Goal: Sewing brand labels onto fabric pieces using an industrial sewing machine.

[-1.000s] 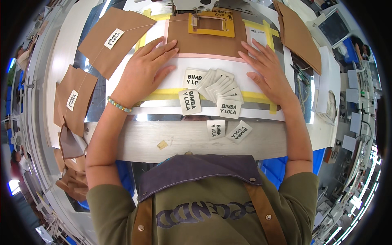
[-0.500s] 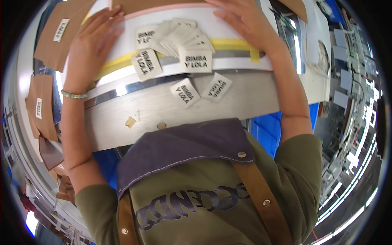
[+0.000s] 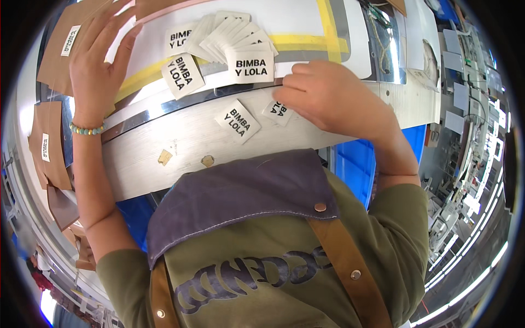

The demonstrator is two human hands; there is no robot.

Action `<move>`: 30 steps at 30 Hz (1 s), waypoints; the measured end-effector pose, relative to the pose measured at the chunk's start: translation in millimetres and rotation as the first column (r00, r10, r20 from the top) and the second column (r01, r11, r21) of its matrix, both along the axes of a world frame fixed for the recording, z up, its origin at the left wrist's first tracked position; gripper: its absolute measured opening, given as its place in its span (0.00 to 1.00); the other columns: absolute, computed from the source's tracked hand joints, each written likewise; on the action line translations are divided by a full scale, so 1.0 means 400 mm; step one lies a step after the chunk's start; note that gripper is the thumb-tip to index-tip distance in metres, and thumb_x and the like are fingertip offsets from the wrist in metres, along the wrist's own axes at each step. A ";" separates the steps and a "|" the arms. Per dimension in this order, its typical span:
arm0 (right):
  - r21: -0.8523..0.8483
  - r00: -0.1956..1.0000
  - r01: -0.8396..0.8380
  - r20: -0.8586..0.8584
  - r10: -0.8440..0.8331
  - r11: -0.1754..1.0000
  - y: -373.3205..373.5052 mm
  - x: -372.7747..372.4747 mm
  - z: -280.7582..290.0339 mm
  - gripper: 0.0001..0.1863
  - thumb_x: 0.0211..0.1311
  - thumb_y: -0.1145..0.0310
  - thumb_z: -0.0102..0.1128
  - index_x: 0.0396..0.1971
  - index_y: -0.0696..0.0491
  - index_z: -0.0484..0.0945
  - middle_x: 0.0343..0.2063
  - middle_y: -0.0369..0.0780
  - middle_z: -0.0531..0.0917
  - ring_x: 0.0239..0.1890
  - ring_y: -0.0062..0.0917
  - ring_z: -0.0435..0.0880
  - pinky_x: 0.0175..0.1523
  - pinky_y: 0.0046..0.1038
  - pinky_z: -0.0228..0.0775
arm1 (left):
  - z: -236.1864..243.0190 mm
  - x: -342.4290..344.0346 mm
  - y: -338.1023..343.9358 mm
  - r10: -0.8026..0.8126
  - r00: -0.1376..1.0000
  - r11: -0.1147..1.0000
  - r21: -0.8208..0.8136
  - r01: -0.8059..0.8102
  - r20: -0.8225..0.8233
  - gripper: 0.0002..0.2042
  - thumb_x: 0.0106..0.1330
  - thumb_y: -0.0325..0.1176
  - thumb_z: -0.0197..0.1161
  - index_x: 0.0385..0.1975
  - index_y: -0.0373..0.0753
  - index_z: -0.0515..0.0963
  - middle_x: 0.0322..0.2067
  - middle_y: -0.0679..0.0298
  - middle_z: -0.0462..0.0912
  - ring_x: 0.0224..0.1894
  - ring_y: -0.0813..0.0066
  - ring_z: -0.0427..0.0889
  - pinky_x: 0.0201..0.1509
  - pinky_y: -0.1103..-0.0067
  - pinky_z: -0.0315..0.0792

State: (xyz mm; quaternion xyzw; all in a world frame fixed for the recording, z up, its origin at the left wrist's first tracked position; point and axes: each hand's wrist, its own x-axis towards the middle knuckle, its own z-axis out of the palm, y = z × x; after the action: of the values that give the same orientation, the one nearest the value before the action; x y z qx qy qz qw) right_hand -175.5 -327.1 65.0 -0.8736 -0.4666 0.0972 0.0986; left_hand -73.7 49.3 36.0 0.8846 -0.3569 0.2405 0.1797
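My left hand [image 3: 98, 65] is at the far left with fingers stretched and spread, by the brown paper piece [image 3: 139, 11] along the far edge; nothing shows in it. My right hand [image 3: 328, 98] has curled fingers, its fingertips on a small white label with black print [image 3: 280, 112], whose right part they cover. Left of it a second loose white label [image 3: 239, 121] lies tilted on the table's near strip. Beyond, a fanned pile of white labels [image 3: 250, 66] lies over yellow tape, with another tilted label [image 3: 183, 76] at its left.
Yellow tape [image 3: 331, 27] borders the white work surface. Brown paper pieces with white labels [image 3: 49, 143] lie at the left. Two small yellowish scraps [image 3: 164, 158] lie on the pale table strip [image 3: 136, 175]. A blue crate [image 3: 353, 169] stands below the table edge at right.
My right hand has come down from the far edge to the loose label at right, its fingers curling. My left hand has shifted slightly left, fingers still spread. The view has shifted slightly.
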 end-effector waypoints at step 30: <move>0.519 0.945 -0.034 0.295 -0.141 0.854 0.144 0.292 0.037 0.08 0.64 0.67 0.74 0.42 0.49 0.90 0.39 0.35 0.88 0.43 0.31 0.87 0.42 0.34 0.80 | 0.058 -0.010 -0.171 -0.155 0.757 0.935 -0.342 -0.096 -0.635 0.11 0.72 0.30 0.71 0.51 0.34 0.88 0.36 0.60 0.92 0.34 0.71 0.88 0.41 0.75 0.82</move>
State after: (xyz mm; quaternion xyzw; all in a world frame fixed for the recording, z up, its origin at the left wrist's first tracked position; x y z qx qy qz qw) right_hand -58.7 -269.6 79.9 -0.8315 -0.4603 -0.1785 0.2548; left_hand -77.6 -18.9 59.1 0.8594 -0.2366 -0.0255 0.4525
